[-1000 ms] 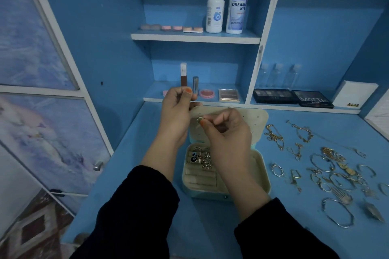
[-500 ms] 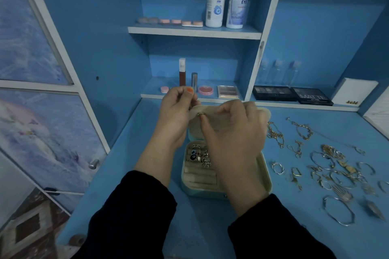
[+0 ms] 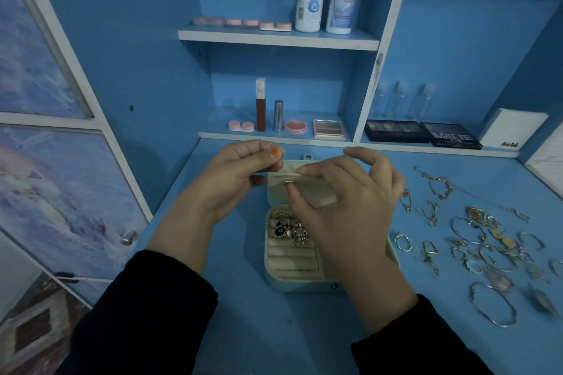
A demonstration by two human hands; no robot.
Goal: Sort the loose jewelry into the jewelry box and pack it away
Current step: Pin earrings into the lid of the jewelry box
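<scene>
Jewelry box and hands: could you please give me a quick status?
Right hand pinching small gold ring at lid. Left hand holding open pale green jewelry box. Loose metal jewelry unsorted alongside.

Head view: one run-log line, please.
right hand pinching small gold piece at lid | left hand holding lid | jewelry box open
</scene>
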